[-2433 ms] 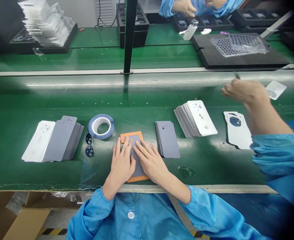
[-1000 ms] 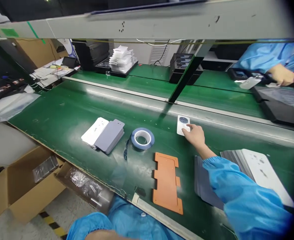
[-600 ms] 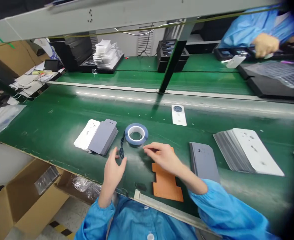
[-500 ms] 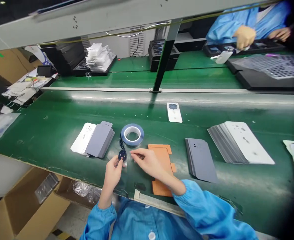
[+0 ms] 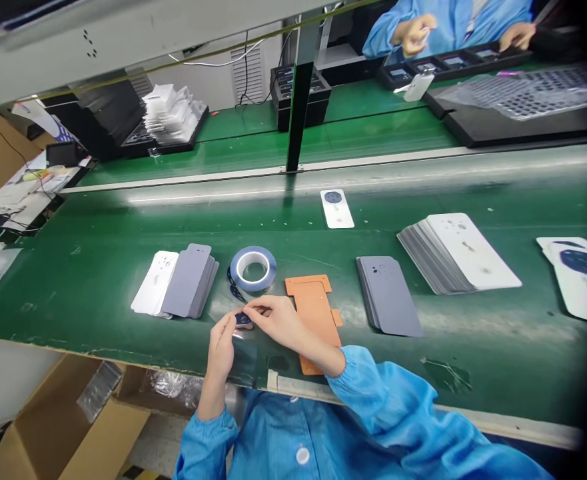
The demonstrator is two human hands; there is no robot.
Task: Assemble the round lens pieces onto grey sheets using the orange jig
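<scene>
My left hand (image 5: 222, 343) is closed, thumb and fingers pinching a small dark round piece with holes (image 5: 243, 320), like a phone's camera-lens cover. My right hand (image 5: 279, 323) meets it from the other side, thumb and forefinger pressed together at the piece's upper edge; what lies between those fingertips is too small to make out. Just beyond the hands sits a roll of bluish tape (image 5: 272, 272), with thin black loops (image 5: 234, 287) at its left edge. An orange phone-shaped plate (image 5: 313, 303) lies partly under my right forearm.
On the left stand grey phone-shaped panels (image 5: 187, 280) and white ones (image 5: 154, 283). To the right are another grey stack (image 5: 396, 300), a fanned white stack (image 5: 478, 253) and panels with dark circles (image 5: 586, 287). One such panel (image 5: 338, 212) lies farther back. Across the bench a co-worker (image 5: 443, 27) handles black trays.
My right hand has moved left, from apart to touching the dark round piece, which has tilted in my left hand. The view has shifted a little; the co-worker's hand has lifted from the trays.
</scene>
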